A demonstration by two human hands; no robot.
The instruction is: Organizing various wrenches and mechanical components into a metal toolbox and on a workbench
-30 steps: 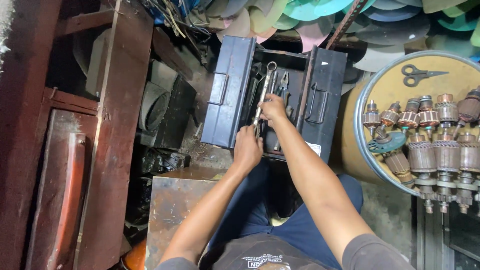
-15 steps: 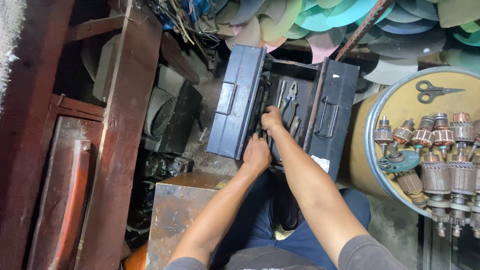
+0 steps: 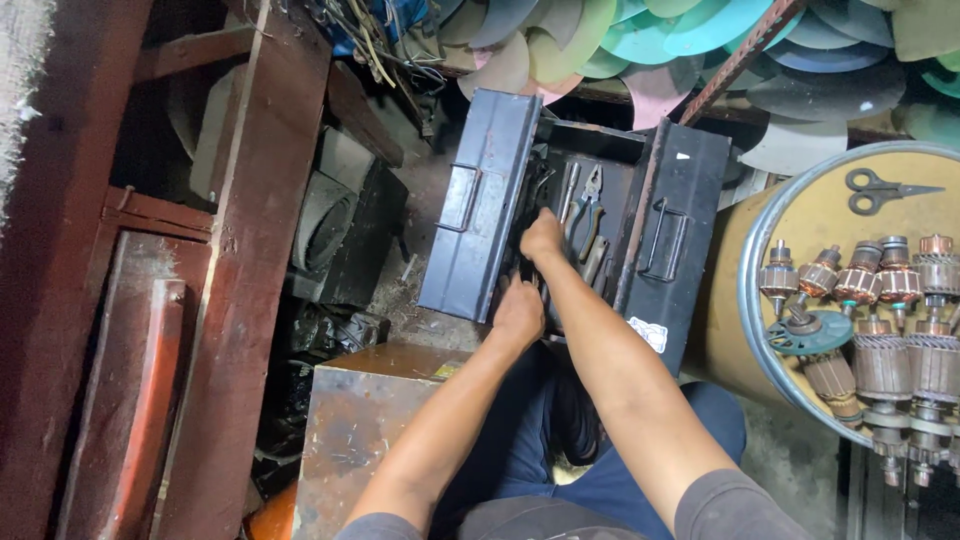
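A dark blue metal toolbox (image 3: 480,215) stands open on the floor in front of me, both lids (image 3: 672,240) folded outward. Pliers (image 3: 592,190) and several wrenches lie in its tray. My right hand (image 3: 543,235) reaches into the middle of the box among the tools, with its fingers hidden below the knuckles. My left hand (image 3: 520,310) is at the near end of the box, fingers curled down inside, so what it grips does not show.
A rusty metal box (image 3: 360,430) sits by my left knee. At the right, a yellow drum lid (image 3: 800,215) carries several motor armatures (image 3: 880,300) and scissors (image 3: 885,188). Red-brown beams (image 3: 240,270) rise at the left, with fan blades (image 3: 620,40) stacked behind.
One second ago my right hand held a long metal tool upright over the box. It has since dropped down into the tray, and the tool no longer sticks up.
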